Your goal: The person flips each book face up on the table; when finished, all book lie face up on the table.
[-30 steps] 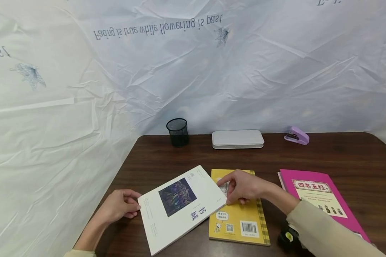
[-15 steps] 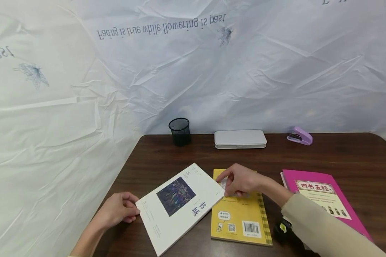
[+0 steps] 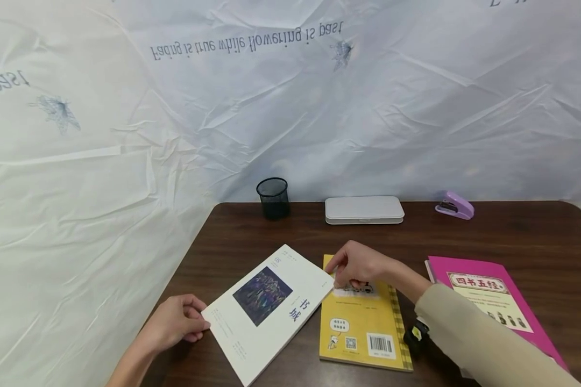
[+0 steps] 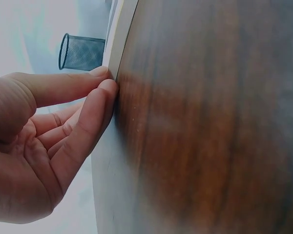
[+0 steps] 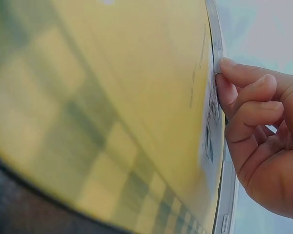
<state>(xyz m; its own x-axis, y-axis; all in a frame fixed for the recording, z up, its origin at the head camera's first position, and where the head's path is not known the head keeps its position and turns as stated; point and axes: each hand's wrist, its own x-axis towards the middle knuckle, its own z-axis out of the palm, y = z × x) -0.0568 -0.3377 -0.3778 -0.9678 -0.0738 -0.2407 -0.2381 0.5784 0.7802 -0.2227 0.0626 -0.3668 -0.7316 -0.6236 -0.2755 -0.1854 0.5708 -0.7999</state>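
Note:
In the head view a white book with a dark picture on its cover lies at an angle, its right corner overlapping a yellow book. My left hand pinches its left corner; in the left wrist view the thumb and a fingertip meet at the book's edge. My right hand pinches the opposite corner above the yellow book. Seen from the right wrist, thumb and forefinger close on the white book's page edge, with the checked yellow cover filling much of the view.
A magenta book lies to the right, partly behind the right sleeve. Along the back of the dark wooden table stand a black mesh pen holder, a white case and a purple stapler. White sheeting hangs behind.
The white book has turned counterclockwise between both hands. Its right corner has swung farther from me with my right hand, while my left hand and the left corner have come slightly nearer.

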